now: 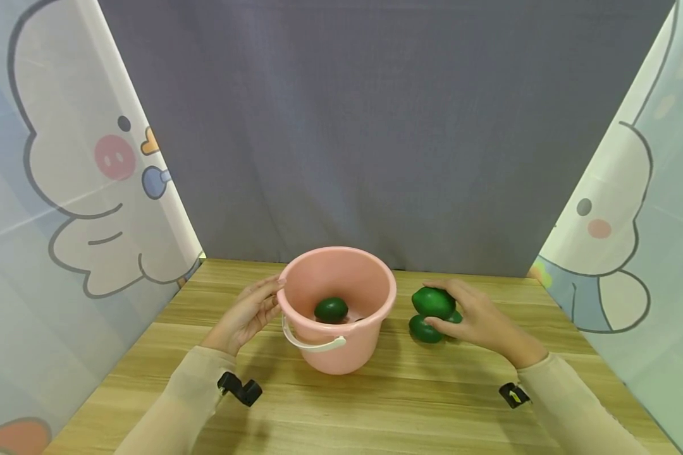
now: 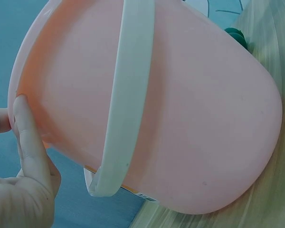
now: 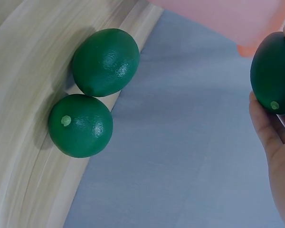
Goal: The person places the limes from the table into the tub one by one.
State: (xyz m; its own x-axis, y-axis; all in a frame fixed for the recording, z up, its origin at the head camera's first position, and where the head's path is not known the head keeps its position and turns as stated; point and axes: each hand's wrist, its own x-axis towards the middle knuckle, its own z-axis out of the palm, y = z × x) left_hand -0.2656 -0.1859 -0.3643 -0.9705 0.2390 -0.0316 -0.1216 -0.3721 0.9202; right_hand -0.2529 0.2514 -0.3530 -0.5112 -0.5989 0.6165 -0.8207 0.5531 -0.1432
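Observation:
A pink bucket (image 1: 341, 351) with a white handle (image 2: 128, 95) stands on the wooden table. My left hand (image 1: 245, 319) holds its rim at the left, with fingers on both sides of the edge. Inside the bucket lies a green lime (image 1: 331, 310); the rest of the bottom is partly hidden. To the right of the bucket, my right hand (image 1: 480, 321) grips another lime (image 3: 275, 73) between thumb and fingers, lifted off the table. Below it two more limes rest side by side, a nearer lime (image 1: 425, 329) and one partly covered by the hand (image 1: 456, 317).
The wooden table (image 1: 341, 417) ends at a grey curtain (image 1: 353, 126) behind the bucket. Cartoon-printed sheets (image 1: 85, 189) hang at the left and right. Black wrist mounts (image 1: 240, 388) sit on both sleeves.

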